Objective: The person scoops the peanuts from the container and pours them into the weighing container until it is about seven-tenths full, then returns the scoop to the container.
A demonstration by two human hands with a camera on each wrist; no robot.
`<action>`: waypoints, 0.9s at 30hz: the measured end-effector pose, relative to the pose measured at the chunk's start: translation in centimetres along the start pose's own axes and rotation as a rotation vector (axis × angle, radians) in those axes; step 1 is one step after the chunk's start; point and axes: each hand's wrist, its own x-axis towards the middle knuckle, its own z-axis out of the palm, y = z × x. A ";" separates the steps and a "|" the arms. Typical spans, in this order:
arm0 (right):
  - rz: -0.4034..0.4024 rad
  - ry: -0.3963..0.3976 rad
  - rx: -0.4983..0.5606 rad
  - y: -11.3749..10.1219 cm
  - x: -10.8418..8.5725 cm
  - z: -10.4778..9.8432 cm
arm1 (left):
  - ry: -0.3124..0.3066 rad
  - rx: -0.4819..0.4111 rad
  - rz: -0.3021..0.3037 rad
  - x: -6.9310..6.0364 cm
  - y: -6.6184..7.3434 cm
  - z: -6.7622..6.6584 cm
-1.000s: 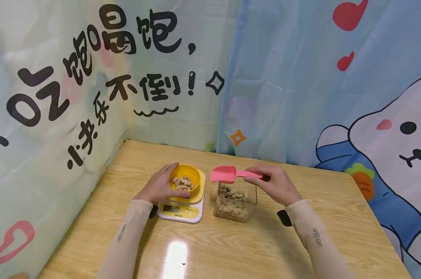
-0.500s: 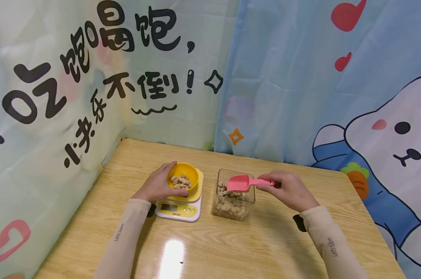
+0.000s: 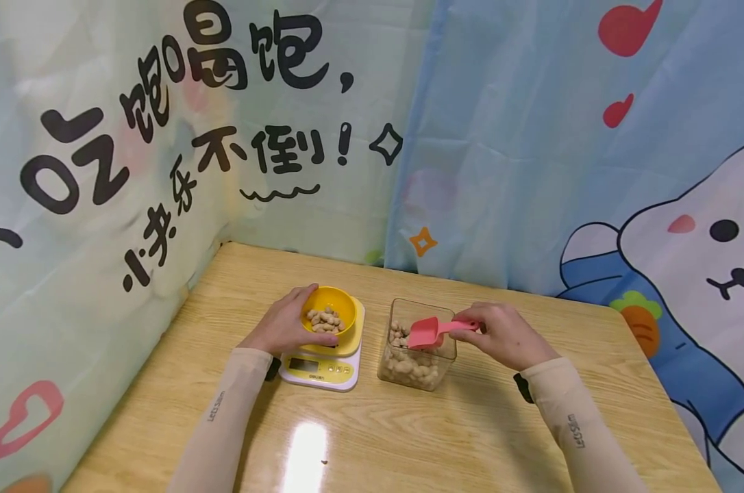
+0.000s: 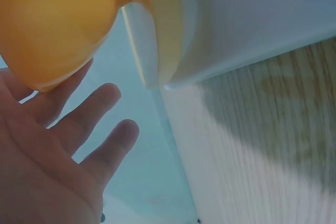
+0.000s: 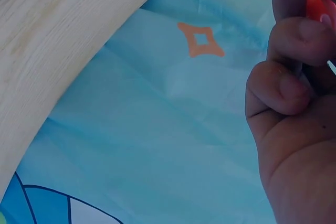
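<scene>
- Peanuts [image 3: 325, 320] lie heaped in a yellow bowl [image 3: 346, 301], which stands on the yellow platform of a small white kitchen scale [image 3: 319, 373].
- The left hand [image 3: 282, 325] holds that bowl, thumb along its near side and forefinger round the back; from the left wrist you can see the other fingers spread apart, reaching beneath the curve of the bowl.
- The scale's little display [image 3: 303, 365] looks dark; I can't make out any figures on it.
- Just to the right of the scale, with a strip of desk [image 3: 372, 438] between them, is a clear square container [image 3: 449, 363] with more peanuts inside.
- The right hand [image 3: 504, 335] pinches the handle of a pink scoop [image 3: 424, 333] between thumb and fingertips, its other fingers folded inward.
- The scoop's blade sits at the container's mouth, pointing left; whether it touches the peanuts I can't tell.
- Both forearms wear pale sleeves [image 3: 224, 411] with small lettering, and a dark band [image 3: 523, 387] shows at each wrist.
- Behind the desk hangs a printed blue curtain [image 3: 470, 171] with a white cartoon animal [image 3: 680, 198] on it.
</scene>
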 end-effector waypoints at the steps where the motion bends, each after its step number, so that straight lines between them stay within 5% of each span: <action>1: 0.001 0.000 0.001 0.0 0.0 0.0 | -0.002 0.002 0.002 0.0 0.1 0.0; 9: -0.007 0.016 -0.004 -0.1 -0.3 0.0 | 0.040 0.036 0.084 0.4 1.4 -0.6; 15: -0.004 0.018 0.003 -0.1 -0.3 0.1 | 0.079 -0.013 0.205 1.1 4.9 -0.4; 22: 0.005 0.009 0.002 0.1 -0.4 0.1 | -0.109 0.060 0.283 1.5 10.0 2.1; 27: -0.009 0.008 0.000 0.0 -0.5 -0.2 | -0.222 0.091 0.276 2.1 10.8 3.7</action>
